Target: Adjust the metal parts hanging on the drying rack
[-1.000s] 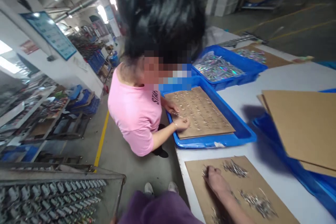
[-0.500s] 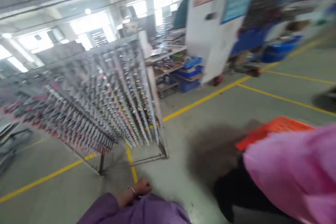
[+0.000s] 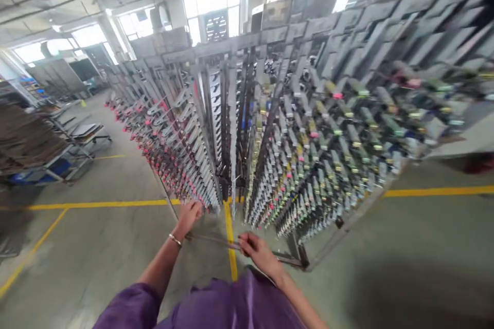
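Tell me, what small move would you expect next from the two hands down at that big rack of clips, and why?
Probably a pull or lift on the rack. The right hand grips the thin metal bar along its foot, and the left hand is up at the lowest pink-tipped clips, so both seem set to move it.

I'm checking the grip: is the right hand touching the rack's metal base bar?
Touching. The head view shows the right hand with fingers curled over the base bar of the rack.

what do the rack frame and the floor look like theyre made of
The rack frame looks like bare grey metal: thin, straight, dull bars with a faint sheen. The floor looks like smooth coated concrete, grey-green and slightly glossy, with painted yellow lines. Neither can be told for certain.
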A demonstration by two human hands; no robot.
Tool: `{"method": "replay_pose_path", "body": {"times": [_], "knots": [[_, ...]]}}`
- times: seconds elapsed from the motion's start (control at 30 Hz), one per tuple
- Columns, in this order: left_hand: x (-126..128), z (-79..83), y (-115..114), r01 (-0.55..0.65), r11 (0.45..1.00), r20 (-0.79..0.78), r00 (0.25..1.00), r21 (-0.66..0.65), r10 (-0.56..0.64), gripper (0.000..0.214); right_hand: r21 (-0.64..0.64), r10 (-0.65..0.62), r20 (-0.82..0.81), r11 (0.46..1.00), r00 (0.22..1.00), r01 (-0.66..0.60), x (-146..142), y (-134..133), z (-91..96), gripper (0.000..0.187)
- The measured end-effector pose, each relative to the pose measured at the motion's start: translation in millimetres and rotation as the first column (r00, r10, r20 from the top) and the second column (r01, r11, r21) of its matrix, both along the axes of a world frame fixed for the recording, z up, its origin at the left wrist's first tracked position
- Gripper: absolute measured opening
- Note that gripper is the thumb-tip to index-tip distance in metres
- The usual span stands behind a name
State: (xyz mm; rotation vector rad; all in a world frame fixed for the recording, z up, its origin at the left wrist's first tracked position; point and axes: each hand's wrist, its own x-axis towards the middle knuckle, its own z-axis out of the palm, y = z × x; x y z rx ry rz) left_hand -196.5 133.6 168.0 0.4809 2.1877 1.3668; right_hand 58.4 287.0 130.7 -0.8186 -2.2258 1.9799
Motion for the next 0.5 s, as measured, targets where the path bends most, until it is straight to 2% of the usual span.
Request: {"method": "replay_pose_path", "body": {"times": [0.07, 0.1, 0.17, 0.23, 0.33, 0.43, 0.5], "knots": [[-26, 27.7, 15, -0.029, 0.997, -0.11, 0.993, 0.077, 0.038, 0.052, -0.108, 0.033, -0.121, 0.993, 0.992, -0.046, -48, 1, 25.3, 0.046], [-34, 38.6, 22, -0.071, 0.992, -0.111, 0.99, 0.105, 0.083, 0.051, -0.145, 0.047, -0.146, 0.987, 0.988, -0.068, -66, 2, 34.5, 0.046], [-41, 54.9, 33, -0.132, 0.979, -0.092, 0.985, 0.152, 0.147, 0.05, -0.213, 0.04, -0.146, 0.974, 0.988, -0.071, -92, 5, 45.4, 0.047], [-37, 65.9, 41, -0.147, 0.973, -0.044, 0.987, 0.177, 0.157, 0.047, -0.296, -0.006, -0.139, 0.954, 0.99, -0.035, -104, 11, 48.8, 0.052], [-28, 77.3, 55, -0.045, 0.98, 0.041, 0.998, 0.192, 0.038, 0.047, -0.434, -0.226, -0.146, 0.89, 0.963, 0.143, -109, 22, 49.6, 0.066], [-28, 81.5, 84, 0.081, 0.969, 0.093, 0.99, 0.233, -0.105, 0.051, -0.537, -0.506, -0.128, 0.759, 0.853, 0.369, -112, 36, 54.3, 0.071], [-35, 79.0, 113, 0.114, 0.962, 0.128, 0.981, 0.249, -0.149, 0.051, -0.576, -0.601, -0.113, 0.689, 0.791, 0.44, -118, 45, 59.7, 0.068]]}}
